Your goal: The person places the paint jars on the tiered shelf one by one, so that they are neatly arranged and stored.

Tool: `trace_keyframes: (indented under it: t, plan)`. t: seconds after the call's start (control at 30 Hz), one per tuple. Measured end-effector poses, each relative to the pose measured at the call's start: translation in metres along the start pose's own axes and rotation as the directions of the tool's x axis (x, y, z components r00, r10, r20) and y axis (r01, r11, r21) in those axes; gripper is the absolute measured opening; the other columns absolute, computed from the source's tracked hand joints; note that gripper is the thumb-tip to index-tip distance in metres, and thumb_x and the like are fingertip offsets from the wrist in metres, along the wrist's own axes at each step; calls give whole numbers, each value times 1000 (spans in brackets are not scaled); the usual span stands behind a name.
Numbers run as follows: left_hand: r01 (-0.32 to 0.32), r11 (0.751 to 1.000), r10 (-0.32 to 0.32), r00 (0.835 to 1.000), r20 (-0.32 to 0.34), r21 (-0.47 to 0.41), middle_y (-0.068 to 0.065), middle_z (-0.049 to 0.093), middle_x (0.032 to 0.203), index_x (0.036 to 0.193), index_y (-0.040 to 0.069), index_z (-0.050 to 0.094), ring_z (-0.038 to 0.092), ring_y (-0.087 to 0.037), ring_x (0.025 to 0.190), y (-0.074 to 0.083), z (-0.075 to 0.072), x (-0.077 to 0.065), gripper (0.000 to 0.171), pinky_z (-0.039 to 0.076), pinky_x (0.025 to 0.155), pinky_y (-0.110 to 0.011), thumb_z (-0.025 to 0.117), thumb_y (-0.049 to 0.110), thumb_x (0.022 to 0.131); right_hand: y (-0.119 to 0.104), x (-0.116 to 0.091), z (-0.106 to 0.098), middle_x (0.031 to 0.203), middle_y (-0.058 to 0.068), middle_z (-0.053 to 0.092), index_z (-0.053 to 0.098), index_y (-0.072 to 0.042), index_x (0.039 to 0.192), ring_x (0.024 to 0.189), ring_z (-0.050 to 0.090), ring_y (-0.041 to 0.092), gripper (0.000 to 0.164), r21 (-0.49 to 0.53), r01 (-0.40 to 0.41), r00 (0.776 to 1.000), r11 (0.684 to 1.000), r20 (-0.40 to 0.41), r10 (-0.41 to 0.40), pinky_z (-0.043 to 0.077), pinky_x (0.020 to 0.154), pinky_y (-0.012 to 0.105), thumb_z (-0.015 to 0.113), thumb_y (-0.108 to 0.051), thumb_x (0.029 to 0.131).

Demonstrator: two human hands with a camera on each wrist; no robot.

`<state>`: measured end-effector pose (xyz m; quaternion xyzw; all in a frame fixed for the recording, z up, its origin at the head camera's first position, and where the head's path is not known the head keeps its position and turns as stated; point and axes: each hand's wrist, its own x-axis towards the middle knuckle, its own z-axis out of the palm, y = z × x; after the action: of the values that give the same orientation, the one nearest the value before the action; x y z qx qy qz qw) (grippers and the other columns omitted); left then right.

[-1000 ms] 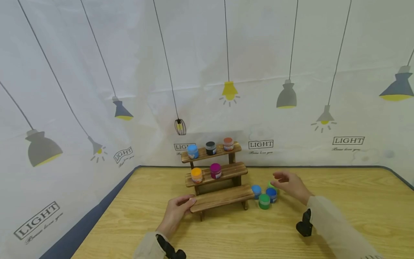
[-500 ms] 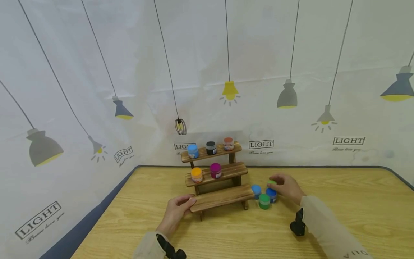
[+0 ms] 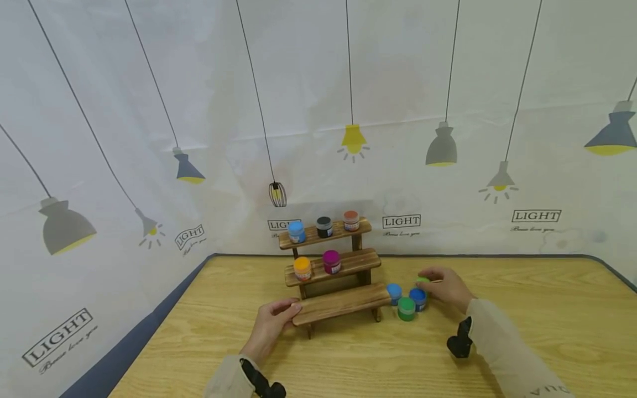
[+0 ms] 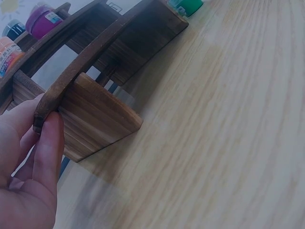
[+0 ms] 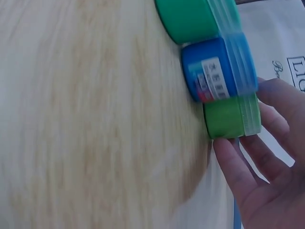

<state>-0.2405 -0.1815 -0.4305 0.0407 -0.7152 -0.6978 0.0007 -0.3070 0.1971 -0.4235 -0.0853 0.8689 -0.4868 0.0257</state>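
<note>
A three-tier brown wooden display stand stands on the table. My left hand pinches the left end of its lowest shelf, thumb on one face and fingers on the other, as the left wrist view shows. To the right of the stand, my right hand holds a light green paint jar between thumb and fingers. That jar is mostly covered by the hand in the head view. Beside it are a dark blue jar, a green jar and a light blue jar.
On the top shelf are a light blue jar, a black jar and an orange-red jar. An orange jar and a magenta jar occupy the middle shelf. Behind the wooden table hangs a lamp-printed backdrop.
My right hand has come left and down onto the light green jar, then shifted slightly right with it. The left hand has stayed on the shelf end.
</note>
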Motion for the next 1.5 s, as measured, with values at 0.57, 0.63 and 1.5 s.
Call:
trace_keyframes:
  t: [0.57,0.63,1.5]
  plan:
    - [1,1000,-1,1000,2,-5,-4,62,91,110,-8,57,57,-8,75,-1,-1,2,41,49,62,-22,67,18,80,4,-22,-20,111,23,53,53,8,115,99,50,34,42,-60,34,997,998,74,-30,49,71,33,62,-20,84]
    - [-2,1000,2,1000,5,-5,-4,62,91,110,-9,57,57,-8,75,-1,-1,2,41,49,62,-22,67,18,80,3,-26,-20,111,23,52,52,8,116,98,51,33,43,-57,22,996,998,89,-17,49,71,32,62,-20,84]
    - [-14,1000,14,1000,14,-8,-4,62,89,111,-10,56,56,-8,74,1,1,-1,40,48,61,-22,65,17,82,11,-35,-19,106,21,53,48,11,117,93,52,32,47,-90,104,991,991,93,-96,47,76,38,67,-9,78]
